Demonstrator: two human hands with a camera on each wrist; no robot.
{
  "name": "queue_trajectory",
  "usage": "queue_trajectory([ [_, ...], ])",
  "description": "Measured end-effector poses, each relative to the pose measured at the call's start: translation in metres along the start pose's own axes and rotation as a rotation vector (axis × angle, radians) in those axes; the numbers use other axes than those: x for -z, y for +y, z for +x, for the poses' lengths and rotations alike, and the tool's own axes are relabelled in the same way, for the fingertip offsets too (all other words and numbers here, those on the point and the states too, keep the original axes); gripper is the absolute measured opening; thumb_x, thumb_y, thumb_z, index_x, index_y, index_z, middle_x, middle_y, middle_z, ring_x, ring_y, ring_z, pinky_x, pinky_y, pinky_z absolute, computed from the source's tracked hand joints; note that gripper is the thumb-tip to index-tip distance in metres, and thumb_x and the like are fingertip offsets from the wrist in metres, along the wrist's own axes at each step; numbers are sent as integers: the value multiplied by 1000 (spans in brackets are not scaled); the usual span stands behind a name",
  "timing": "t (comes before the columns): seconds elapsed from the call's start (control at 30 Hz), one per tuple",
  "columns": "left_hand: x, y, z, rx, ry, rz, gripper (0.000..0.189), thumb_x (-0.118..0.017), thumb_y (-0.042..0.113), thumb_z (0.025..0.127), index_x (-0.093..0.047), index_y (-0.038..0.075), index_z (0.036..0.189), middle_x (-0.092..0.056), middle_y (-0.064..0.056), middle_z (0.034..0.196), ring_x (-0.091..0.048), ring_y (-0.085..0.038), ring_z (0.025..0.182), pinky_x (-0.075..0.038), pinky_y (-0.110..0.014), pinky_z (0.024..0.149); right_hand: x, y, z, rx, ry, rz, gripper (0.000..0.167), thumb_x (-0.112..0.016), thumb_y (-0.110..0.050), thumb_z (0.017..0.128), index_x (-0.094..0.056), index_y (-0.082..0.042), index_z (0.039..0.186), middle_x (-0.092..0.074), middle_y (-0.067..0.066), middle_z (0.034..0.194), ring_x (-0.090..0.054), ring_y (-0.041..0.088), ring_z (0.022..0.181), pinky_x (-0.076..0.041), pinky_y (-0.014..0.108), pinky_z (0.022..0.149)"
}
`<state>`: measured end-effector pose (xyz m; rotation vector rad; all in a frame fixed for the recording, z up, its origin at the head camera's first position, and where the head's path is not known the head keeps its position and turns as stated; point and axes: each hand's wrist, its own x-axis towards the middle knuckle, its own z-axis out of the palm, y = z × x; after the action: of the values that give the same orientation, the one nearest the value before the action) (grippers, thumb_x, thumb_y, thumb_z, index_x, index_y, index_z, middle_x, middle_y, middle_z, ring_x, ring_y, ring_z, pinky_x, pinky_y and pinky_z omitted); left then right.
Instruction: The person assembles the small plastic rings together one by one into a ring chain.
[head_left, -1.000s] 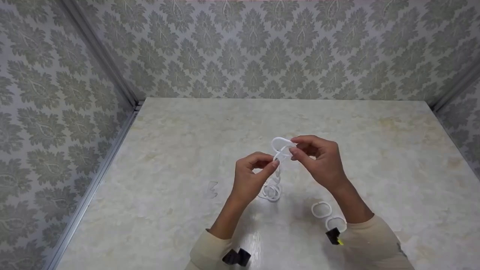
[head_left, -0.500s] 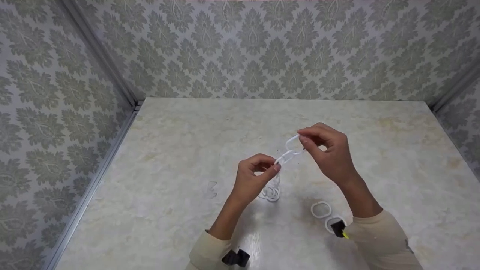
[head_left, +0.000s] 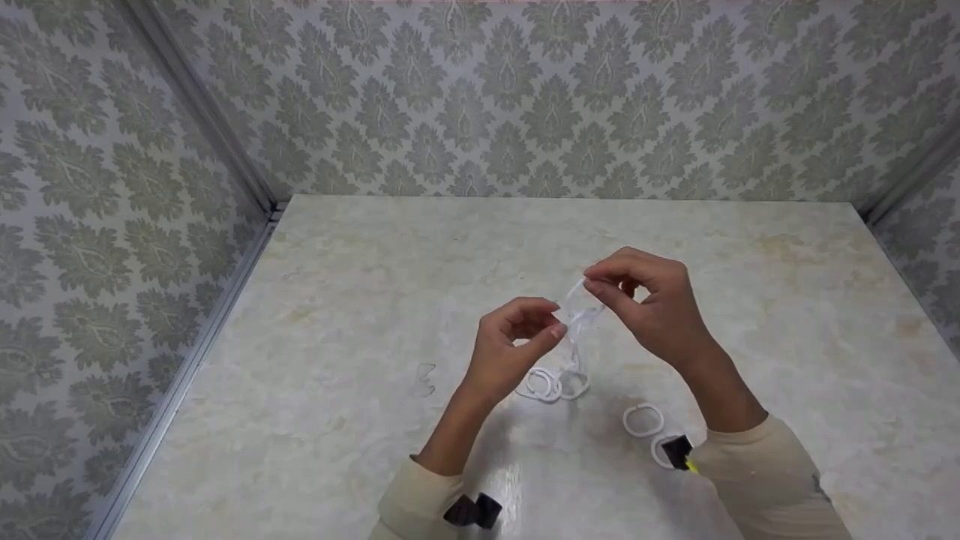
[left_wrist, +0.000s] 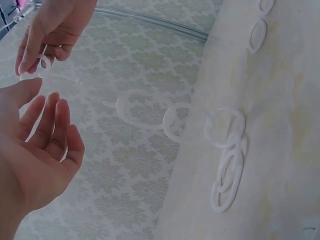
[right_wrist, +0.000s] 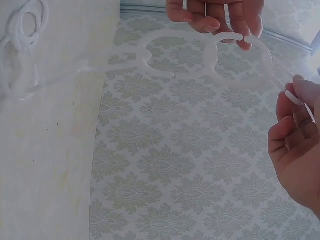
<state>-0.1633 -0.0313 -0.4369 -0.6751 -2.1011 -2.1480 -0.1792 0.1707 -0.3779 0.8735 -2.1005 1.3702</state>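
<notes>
My right hand pinches a white plastic ring between thumb and fingertips above the middle of the table. From that ring hangs a chain of linked white rings, each with a small gap. Its lower end lies in a loose heap on the table. Just left of the chain, my left hand is held with thumb and fingers apart. In the left wrist view its fingers are loosely bent, with nothing between them. The right fingertips partly hide the top ring.
Two separate white rings, a nearer one and a farther one, lie by the right forearm. A small transparent jagged piece or mark is left of the left hand. Patterned walls border the pale table.
My right hand has moved up and right, drawing the chain along. The left hand has let go of the ring it pinched, and the chain now hangs from the right hand.
</notes>
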Motion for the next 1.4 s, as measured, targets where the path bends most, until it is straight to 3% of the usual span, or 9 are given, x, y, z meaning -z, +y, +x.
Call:
queue_trajectory([
  [0.33,-3,9,5,-38,11,-9,18,-68,3,94,-71,-8,107,-73,-27,99,-68,-3,83,-57,-25,80,-4,-2,0,17,-33,14,15,-75,10,84,-77,-3,92,-73,7,81,-56,2,68,-44,17,59],
  [0.9,-5,7,5,-51,-16,24,15,-67,4,95,-75,-6,105,-75,-25,97,-67,-2,82,-57,-27,81,-8,1,-3,38,-59,68,17,-73,12,84,-76,-2,92,-72,10,80,-53,5,63,-43,19,58],
  [1.03,-4,6,5,-63,-2,24,15,-68,3,94,-75,-6,104,-75,-26,97,-67,-2,82,-57,-26,81,-8,2,-5,17,-62,85,18,-72,13,84,-76,-2,93,-71,9,79,-53,5,63,-44,19,59],
  [1.27,-3,5,5,-33,36,23,15,-69,4,94,-75,-5,105,-76,-23,98,-67,-4,82,-56,-23,79,-2,4,-13,-54,-103,121,19,-66,14,88,-74,2,100,-72,-10,87,-61,1,68,-50,17,63],
  [1.4,-4,5,4,-4,46,27,16,-69,6,95,-76,-4,106,-77,-22,99,-67,-5,82,-56,-23,79,3,6,-17,-87,-107,118,18,-64,14,89,-73,4,101,-73,-6,88,-65,1,71,-54,16,68],
])
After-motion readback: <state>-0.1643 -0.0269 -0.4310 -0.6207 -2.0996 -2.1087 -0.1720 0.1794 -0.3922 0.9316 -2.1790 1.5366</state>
